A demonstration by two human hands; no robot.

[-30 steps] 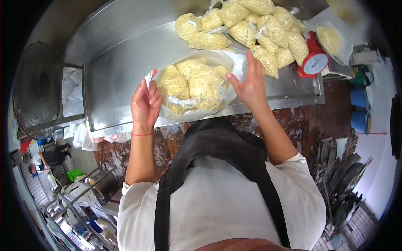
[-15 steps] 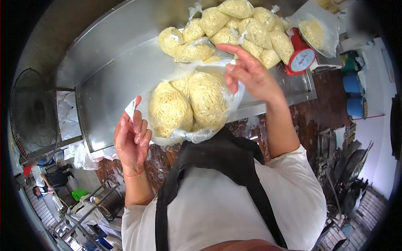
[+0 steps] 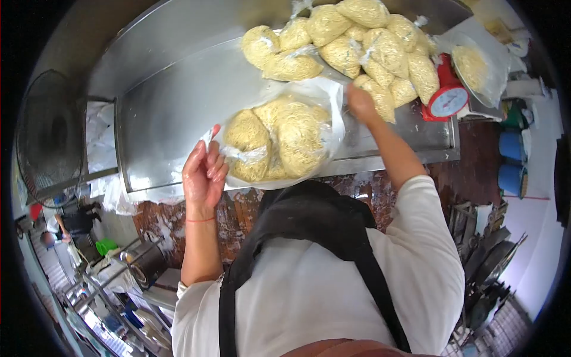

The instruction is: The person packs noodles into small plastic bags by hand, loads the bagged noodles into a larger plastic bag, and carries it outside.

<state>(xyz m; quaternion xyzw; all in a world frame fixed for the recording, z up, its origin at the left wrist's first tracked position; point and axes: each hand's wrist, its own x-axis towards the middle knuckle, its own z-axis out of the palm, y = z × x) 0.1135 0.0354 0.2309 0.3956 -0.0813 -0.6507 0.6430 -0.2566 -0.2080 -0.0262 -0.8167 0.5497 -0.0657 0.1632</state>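
A large clear plastic bag (image 3: 336,128), its mouth spread open, stands at the near edge of the metal table with several smaller bags of yellow noodles (image 3: 300,140) inside. My left hand (image 3: 205,169) is at its left side, fingers curled around a white strip of plastic that looks like the bag's handle. On the other side, my right hand (image 3: 361,104) is just beyond the bag's right rim, close to a bag of noodles (image 3: 377,98) at the front of a pile. Its fingers are blurred and partly hidden, so whether it grips anything is unclear.
Tied bags of noodles (image 3: 342,53) are heaped at the back of the metal table (image 3: 172,113). A red dial scale (image 3: 447,101) carrying loose noodles in plastic stands right of them. A fan (image 3: 52,137) is at left; a person (image 3: 77,221) is in the left background.
My right hand has changed from a pointing finger over the bag to a blurred hand beside its right rim. My left hand still has the strip. Small bags inside have shifted; the camera view has moved.
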